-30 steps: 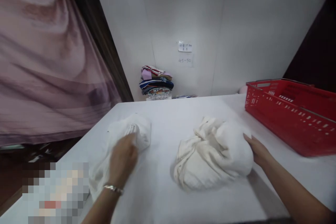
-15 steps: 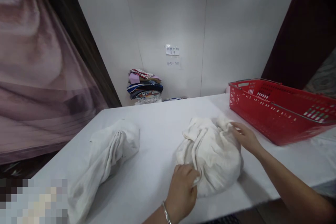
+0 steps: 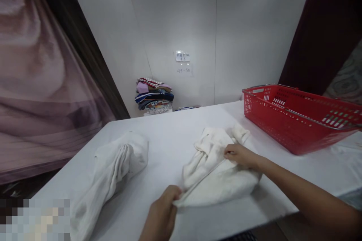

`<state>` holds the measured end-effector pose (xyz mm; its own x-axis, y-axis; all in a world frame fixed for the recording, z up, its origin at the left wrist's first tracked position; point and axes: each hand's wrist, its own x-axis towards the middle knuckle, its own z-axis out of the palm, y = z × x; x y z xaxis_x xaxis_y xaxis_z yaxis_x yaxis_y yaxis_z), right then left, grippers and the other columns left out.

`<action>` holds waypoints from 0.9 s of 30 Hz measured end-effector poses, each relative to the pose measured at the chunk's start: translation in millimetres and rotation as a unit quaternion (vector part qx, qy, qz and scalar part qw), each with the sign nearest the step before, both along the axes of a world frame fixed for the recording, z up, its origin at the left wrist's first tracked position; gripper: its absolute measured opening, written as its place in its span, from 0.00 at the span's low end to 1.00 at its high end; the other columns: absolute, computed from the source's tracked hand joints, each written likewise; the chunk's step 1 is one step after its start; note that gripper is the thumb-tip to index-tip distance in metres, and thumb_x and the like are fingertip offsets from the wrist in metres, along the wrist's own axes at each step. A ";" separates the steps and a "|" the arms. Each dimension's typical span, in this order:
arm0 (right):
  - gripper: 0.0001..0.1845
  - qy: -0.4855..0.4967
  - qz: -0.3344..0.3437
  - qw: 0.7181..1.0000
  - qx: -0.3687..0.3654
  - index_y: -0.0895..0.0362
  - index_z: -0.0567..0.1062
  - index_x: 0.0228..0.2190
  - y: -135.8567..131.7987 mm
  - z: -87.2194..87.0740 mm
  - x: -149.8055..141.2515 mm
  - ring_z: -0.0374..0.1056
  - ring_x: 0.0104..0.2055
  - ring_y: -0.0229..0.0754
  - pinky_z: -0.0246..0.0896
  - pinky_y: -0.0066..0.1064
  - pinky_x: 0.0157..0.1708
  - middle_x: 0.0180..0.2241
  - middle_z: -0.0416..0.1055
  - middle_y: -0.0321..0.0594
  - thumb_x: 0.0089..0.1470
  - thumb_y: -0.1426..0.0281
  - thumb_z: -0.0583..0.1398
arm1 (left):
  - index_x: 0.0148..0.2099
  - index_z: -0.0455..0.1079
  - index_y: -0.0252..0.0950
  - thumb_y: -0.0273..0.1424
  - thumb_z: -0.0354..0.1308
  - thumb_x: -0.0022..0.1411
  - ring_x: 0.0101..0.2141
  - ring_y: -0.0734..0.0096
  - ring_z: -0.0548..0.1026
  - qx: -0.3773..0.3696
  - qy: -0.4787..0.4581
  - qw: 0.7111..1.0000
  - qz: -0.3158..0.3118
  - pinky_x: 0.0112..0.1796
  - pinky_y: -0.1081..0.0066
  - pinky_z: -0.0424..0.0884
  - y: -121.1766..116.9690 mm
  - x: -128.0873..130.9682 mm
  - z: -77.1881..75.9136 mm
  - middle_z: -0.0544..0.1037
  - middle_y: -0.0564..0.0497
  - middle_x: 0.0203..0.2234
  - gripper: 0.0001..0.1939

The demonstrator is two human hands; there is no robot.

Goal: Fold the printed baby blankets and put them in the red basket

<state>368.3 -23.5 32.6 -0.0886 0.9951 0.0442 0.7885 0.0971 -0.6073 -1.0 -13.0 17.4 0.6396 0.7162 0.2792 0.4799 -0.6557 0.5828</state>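
Observation:
A crumpled white cloth [image 3: 217,180] lies bunched on the white table, its exact kind hard to make out. My left hand [image 3: 164,211] pinches its near left corner and draws it out from the bundle. On top of the bundle, my right hand [image 3: 240,155] grips a fold, so the edge runs taut between both hands. Behind the right hand a rolled end of the cloth sticks up. To the left, a second white cloth [image 3: 113,173] lies in loose folds, touched by neither hand.
A red plastic basket [image 3: 283,128] with metal handles stands at the table's right. Beyond the far edge is a stack of folded clothes [image 3: 155,96] against the wall, below a paper label [image 3: 182,56]. Pink curtain fabric [image 3: 42,83] hangs at the left.
My left hand has moved left, pulling a corner of the cloth outward. My right hand has shifted from the rolled far end onto the middle of the bundle and grips there.

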 end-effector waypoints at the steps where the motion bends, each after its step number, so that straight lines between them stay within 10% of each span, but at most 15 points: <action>1: 0.12 0.054 -0.013 0.998 0.026 0.58 0.75 0.30 -8.5 5.8 1.2 0.67 0.35 0.44 0.61 0.33 0.37 0.32 0.72 0.42 0.54 0.63 0.56 | 0.40 0.60 0.43 0.19 0.43 0.54 0.33 0.76 0.75 0.004 0.000 0.999 0.047 0.33 0.76 0.71 5.9 -11.4 -0.5 0.75 0.56 0.34 0.15; 6: 0.23 0.099 0.015 0.993 0.060 0.55 0.74 0.44 -51.6 18.7 -4.8 0.64 0.49 0.48 0.60 0.36 0.48 0.46 0.69 0.45 0.53 0.53 0.59 | 0.37 0.65 0.42 0.31 0.48 0.59 0.42 0.69 0.75 0.069 -0.057 0.983 0.161 0.39 0.72 0.73 36.9 -44.8 -3.2 0.76 0.53 0.42 0.06; 11: 0.54 -0.098 0.030 0.991 -0.091 0.49 0.52 0.63 -67.1 -23.3 -12.7 0.43 0.64 0.57 0.41 0.48 0.61 0.65 0.42 0.47 0.38 0.54 0.69 | 0.61 0.57 0.40 0.42 0.50 0.60 0.57 0.60 0.63 -0.018 0.039 0.989 0.139 0.52 0.59 0.67 77.8 -54.2 17.8 0.64 0.44 0.59 0.28; 16: 0.44 -0.138 0.001 0.986 -0.090 0.47 0.57 0.61 -62.7 -65.9 -14.4 0.53 0.60 0.56 0.48 0.47 0.58 0.62 0.53 0.45 0.43 0.65 0.63 | 0.67 0.44 0.39 0.44 0.58 0.54 0.64 0.44 0.37 0.163 0.309 0.868 0.354 0.53 0.33 0.52 126.0 -70.6 20.2 0.39 0.43 0.67 0.44; 21: 0.30 -0.065 -0.003 0.996 -0.062 0.49 0.69 0.53 -58.5 -69.3 -14.7 0.64 0.53 0.50 0.59 0.37 0.51 0.52 0.67 0.40 0.45 0.69 0.56 | 0.68 0.37 0.42 0.38 0.60 0.52 0.56 0.43 0.62 0.025 0.386 0.827 0.408 0.44 0.50 0.68 159.7 -94.0 -2.7 0.32 0.40 0.67 0.48; 27: 0.28 0.020 -0.052 0.996 -0.072 0.48 0.70 0.51 -56.1 -100.8 4.6 0.61 0.56 0.53 0.57 0.39 0.54 0.53 0.67 0.37 0.45 0.63 0.59 | 0.62 0.56 0.36 0.29 0.55 0.55 0.42 0.53 0.75 0.008 0.363 0.853 0.374 0.41 0.61 0.68 174.8 -99.6 4.8 0.73 0.37 0.47 0.32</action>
